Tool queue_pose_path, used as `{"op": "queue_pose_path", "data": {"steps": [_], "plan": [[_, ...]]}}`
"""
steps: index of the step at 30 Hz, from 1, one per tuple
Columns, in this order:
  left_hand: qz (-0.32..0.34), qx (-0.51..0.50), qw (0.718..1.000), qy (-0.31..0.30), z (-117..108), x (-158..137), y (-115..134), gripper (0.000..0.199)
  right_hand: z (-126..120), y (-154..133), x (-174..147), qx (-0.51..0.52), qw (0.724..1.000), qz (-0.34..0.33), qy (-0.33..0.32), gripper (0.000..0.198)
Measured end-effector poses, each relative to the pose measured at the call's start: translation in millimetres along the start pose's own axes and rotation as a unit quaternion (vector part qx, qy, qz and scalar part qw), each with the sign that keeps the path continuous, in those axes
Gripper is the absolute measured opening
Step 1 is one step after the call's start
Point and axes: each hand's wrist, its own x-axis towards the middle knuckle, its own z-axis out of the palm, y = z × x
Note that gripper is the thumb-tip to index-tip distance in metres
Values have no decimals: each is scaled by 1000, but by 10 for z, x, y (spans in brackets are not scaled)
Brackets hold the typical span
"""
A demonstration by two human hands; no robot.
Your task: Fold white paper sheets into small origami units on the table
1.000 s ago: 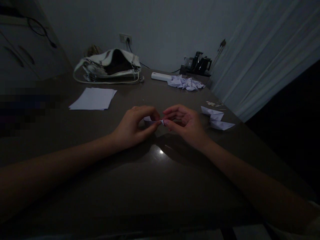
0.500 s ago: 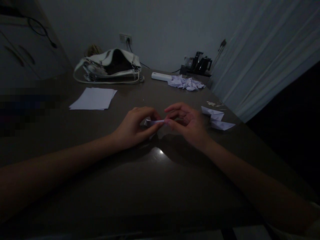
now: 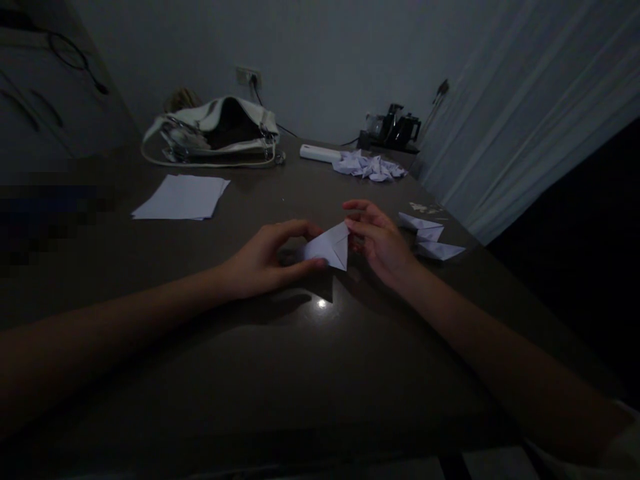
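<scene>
A small piece of folded white paper (image 3: 331, 245) is held just above the dark table between my two hands, its creased flat face turned toward me. My left hand (image 3: 273, 259) grips its left side, thumb along the lower edge and fingers behind. At the upper right corner, my right hand (image 3: 383, 243) pinches the paper between thumb and fingers. To the right of that hand lie several folded paper pieces (image 3: 440, 251) with pointed ends.
A stack of white sheets (image 3: 183, 198) lies at the left. Behind stand an open white handbag (image 3: 220, 133), a white bar-shaped object (image 3: 320, 153) and a pile of folded paper (image 3: 373, 167). A black coffee pot (image 3: 407, 130) is at the back right, near a curtain (image 3: 480, 133).
The folded paper has turned from nearly edge-on to showing its broad triangular face. My right hand has shifted slightly right and now pinches its upper corner.
</scene>
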Motion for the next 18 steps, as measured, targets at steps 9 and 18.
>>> {"op": "queue_pose_path", "data": {"steps": [9,18], "plan": [[46,44,998,-23,4,-14,-54,50,-27,11,46,39,999,30,5,31],[65,7,997,-43,-29,11,10,12,-154,140,139,-51,998,27,-35,26]]}}
